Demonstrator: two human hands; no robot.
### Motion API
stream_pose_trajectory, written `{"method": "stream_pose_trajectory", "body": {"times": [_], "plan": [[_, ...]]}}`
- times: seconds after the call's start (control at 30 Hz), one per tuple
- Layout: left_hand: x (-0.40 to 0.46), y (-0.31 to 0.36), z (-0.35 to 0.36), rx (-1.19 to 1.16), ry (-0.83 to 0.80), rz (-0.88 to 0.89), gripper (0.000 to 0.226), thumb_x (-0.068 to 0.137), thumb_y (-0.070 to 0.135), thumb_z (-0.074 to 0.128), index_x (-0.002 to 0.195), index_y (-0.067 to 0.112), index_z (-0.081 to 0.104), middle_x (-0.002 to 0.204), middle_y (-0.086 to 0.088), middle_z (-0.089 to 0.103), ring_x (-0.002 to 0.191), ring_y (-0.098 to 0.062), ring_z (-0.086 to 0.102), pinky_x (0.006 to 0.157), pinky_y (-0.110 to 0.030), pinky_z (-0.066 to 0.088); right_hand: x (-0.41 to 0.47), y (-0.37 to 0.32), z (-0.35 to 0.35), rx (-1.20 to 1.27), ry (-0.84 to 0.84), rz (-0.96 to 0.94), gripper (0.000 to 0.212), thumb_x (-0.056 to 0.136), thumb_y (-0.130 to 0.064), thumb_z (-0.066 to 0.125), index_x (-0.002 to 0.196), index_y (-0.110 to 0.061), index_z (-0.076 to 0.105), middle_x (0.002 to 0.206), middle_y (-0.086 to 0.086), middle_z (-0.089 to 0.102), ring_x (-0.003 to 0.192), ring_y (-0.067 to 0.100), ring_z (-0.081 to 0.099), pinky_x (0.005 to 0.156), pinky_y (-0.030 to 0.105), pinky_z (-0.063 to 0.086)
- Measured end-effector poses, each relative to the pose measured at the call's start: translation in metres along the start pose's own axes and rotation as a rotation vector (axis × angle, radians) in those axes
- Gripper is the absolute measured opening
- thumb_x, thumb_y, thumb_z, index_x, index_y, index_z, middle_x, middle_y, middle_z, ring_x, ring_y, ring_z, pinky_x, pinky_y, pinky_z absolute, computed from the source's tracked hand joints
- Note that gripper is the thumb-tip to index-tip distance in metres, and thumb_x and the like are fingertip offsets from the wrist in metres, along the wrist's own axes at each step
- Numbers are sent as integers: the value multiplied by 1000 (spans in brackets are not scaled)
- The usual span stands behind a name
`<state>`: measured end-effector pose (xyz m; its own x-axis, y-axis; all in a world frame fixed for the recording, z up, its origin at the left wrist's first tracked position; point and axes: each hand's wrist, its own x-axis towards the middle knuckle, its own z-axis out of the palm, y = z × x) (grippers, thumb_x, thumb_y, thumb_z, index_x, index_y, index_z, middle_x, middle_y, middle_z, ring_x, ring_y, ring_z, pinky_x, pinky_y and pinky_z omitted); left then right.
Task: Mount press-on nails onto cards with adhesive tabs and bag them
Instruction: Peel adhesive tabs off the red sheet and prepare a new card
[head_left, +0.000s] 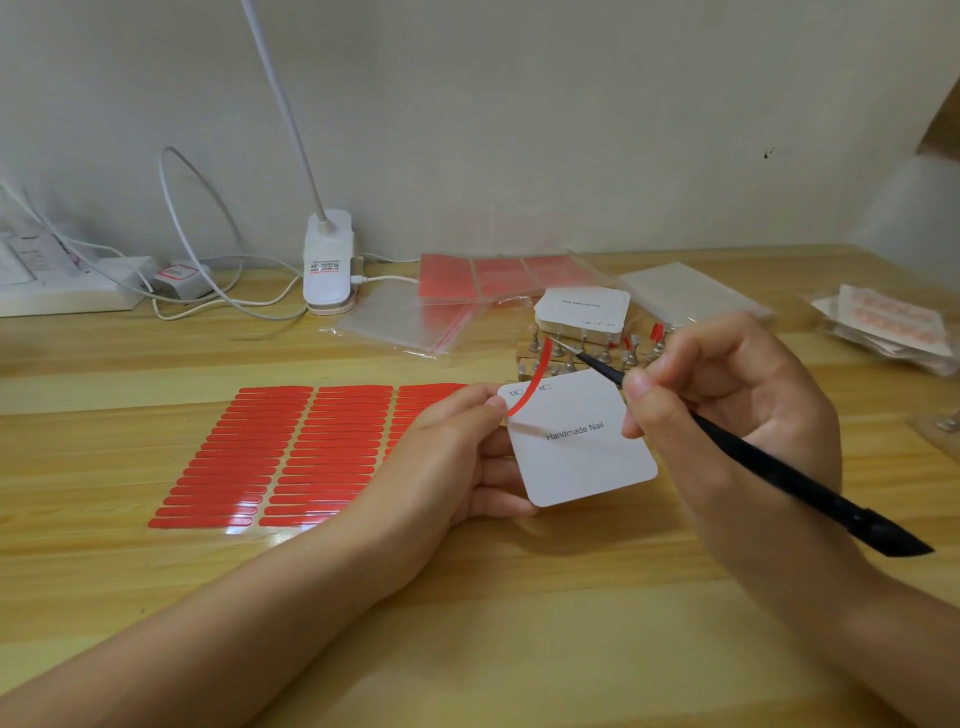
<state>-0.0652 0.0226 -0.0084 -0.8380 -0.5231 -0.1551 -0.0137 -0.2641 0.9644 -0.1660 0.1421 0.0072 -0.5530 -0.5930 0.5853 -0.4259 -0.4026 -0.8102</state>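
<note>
Right now the left hand (457, 452) holds a white card (579, 441) printed "Handmade Nail" above the wooden desk (467, 623), thumb curled over the card's left edge and fingers underneath. A red adhesive strip (532, 382) curves up from beside that thumb, across the card's top left corner, to the metal tip of a pair of black tweezers (753, 457). The right hand (727, 405) grips the tweezers like a pen, fingers curled round the shaft, with the long black handle running down and to the right past the wrist.

Just left of the card, partly under the left hand, lies a clear sheet of red adhesive strips (280, 457) in three columns. Behind the card stands a wooden rack of small metal nail holders (587, 353), a few carrying red nails, and a stack of blank cards (582, 309) sits just behind it. Clear resealable bags (410, 322) lie left of the stack, with further red sheets (498, 275) behind them by the wall. A pile of filled packets (888, 325) rests at the far right. At the back left stand a white clip lamp (328, 260), its cable, and a white power strip (57, 291).
</note>
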Motion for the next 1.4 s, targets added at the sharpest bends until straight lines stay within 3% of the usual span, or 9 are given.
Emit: {"method": "stream_pose_trajectory", "body": {"times": [0.2,0.33,0.47,0.63,0.8,0.93,1.13,1.4], "plan": [[0,-1,-1,-9,-5,1,29,100,15,31,100,14,60,82,-8,73,61,-16,68,44,-20,51,0,4,-1,2,17,17,18,76,-9,59,67,-22,51,62,8,55,57,16,53,57,14,44],[1,-1,-2,-5,-2,1,29,100,15,32,101,14,61,86,-10,73,63,-17,68,45,-20,51,0,6,-3,-11,6,20,19,77,-10,60,68,-24,51,62,6,55,57,9,54,57,13,45],[0,-2,-2,-4,-8,1,29,100,15,31,99,14,60,86,-10,73,63,-17,69,45,-19,51,0,7,-4,-19,4,9,18,76,-12,63,69,-23,51,64,8,56,58,21,54,57,14,45],[0,0,-2,-23,-14,4,30,100,16,30,100,14,60,81,-10,73,59,-17,68,43,-20,51,-2,7,-5,-38,-5,-5,14,76,-20,63,71,-26,51,66,6,56,59,17,55,57,13,46],[1,-1,-2,-23,-1,0,32,100,19,29,109,12,59,93,-16,72,62,-20,67,44,-21,51,-2,8,-7,-39,-2,-2,9,75,-25,59,71,-27,51,66,5,55,59,16,55,58,14,46],[1,-3,-2,15,15,22,30,99,17,31,105,14,60,94,-13,73,68,-22,68,45,-22,52,-3,9,-9,-44,-2,6,9,75,-26,59,71,-26,51,66,7,56,57,13,54,57,13,45],[1,-3,-3,11,30,26,28,98,13,32,97,14,60,89,-10,73,63,-18,68,42,-21,49,-3,11,-12,-45,27,38,19,76,-11,60,68,-25,51,63,8,55,55,6,54,57,13,46],[1,-4,-4,1,31,28,28,99,13,31,104,12,59,89,-10,73,65,-18,69,43,-21,50,-4,12,-16,-83,39,51,18,76,-11,59,68,-24,50,63,7,56,55,5,54,56,12,45]]}}
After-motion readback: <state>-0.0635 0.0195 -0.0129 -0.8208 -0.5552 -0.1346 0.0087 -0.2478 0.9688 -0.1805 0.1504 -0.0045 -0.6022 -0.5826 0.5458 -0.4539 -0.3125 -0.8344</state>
